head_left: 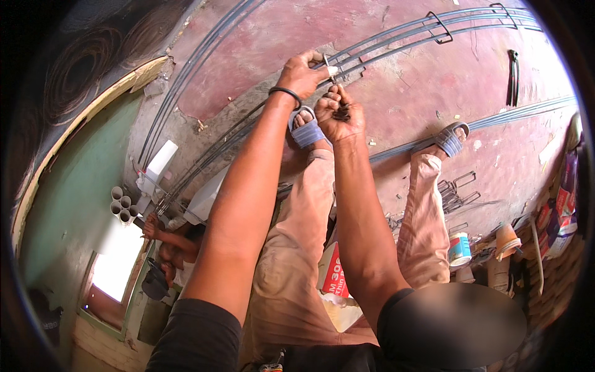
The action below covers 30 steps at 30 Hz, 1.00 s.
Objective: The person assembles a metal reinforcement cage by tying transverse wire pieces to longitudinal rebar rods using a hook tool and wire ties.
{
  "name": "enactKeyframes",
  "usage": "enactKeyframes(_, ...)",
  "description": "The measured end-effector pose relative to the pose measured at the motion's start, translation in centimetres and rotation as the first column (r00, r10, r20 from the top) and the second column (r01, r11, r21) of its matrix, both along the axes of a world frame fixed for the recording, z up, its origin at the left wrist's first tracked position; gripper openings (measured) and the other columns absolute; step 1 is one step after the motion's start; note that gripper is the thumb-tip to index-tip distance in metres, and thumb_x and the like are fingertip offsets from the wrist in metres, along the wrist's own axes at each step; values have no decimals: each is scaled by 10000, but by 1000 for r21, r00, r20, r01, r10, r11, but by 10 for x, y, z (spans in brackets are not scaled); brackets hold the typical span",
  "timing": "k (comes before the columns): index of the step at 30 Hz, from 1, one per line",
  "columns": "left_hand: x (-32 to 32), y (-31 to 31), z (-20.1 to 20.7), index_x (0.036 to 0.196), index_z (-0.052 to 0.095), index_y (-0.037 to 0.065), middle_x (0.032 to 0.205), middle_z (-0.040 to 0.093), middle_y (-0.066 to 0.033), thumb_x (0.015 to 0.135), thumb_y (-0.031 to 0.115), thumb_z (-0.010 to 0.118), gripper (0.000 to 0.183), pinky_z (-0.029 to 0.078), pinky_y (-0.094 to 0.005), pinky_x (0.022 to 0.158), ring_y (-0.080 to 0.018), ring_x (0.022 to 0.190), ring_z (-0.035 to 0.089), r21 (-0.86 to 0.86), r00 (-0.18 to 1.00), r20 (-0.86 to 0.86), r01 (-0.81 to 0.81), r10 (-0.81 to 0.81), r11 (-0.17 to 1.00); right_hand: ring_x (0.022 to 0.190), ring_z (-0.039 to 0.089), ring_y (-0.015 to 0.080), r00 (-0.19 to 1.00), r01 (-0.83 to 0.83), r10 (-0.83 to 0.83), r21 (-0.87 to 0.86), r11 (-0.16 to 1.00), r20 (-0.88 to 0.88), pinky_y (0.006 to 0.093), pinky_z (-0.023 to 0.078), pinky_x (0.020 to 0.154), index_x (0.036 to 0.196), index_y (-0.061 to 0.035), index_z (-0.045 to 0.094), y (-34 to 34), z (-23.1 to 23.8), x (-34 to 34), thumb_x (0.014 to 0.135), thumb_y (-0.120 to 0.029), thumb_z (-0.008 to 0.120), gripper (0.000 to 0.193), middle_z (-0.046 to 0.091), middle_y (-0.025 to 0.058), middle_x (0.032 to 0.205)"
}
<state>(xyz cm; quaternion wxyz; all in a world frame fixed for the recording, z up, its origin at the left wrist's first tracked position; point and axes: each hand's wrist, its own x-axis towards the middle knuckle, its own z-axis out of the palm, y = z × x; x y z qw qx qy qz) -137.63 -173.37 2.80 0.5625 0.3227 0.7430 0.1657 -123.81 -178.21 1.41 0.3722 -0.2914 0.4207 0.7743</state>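
Several long steel rods [396, 44] run from the upper right down toward the lower left, with rectangular wire stirrups [439, 28] around them. My left hand [302, 75], a black band at its wrist, is closed at the stirrup [327, 61] where the rods pass under its fingertips. Just below and to the right, my right hand [339, 115] is palm up with its fingers curled. Short dark pieces of wire [341, 112] lie in its palm. Its thumb and fingertips come together close to the stirrup; what they pinch there is too small to make out.
Dark long-handled pincers [513, 77] lie at the right. Another rod bundle [496, 119] passes by my sandalled foot [451, 141]. Loose stirrups [458, 191] and a paint bucket [459, 249] are lower right. A bag [331, 273] sits between my legs. Another person's hand [150, 227] touches the rods' far end, near grey pipes [124, 204].
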Motion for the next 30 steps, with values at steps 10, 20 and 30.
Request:
enactKeyframes(10, 16, 14, 17, 1211, 598, -65, 1228, 617, -233, 776, 381, 786, 651, 468, -388, 968, -306, 1160, 589, -58, 987, -151, 48, -56, 997, 854, 655, 221, 222, -885, 623, -114, 452, 750, 355, 557, 793, 1206, 2, 570, 36, -44, 213, 966, -394, 533, 464, 659, 113, 1006)
enactKeyframes(20, 134, -84, 103, 1213, 566, -73, 1216, 609, -186, 923, 221, 644, 420, 469, -354, 959, -263, 1122, 586, 159, 733, -539, -397, 416, 904, 847, 656, 330, -868, -490, -188, -853, 177, 459, 435, 523, 733, 1202, 5, 562, 232, -148, 532, 892, -372, 658, 498, 656, 197, 979)
enactKeyframes(30, 252, -133, 121, 1181, 585, 7, 1258, 537, -87, 887, 26, 614, 296, 415, -355, 1020, -210, 1179, 508, -42, 810, -479, -405, 338, 913, 1176, 517, 425, -906, -179, -411, -972, 155, 101, 521, 433, 952, 1418, -223, 381, 290, -216, 570, 831, -571, 630, 726, 483, 236, 1337)
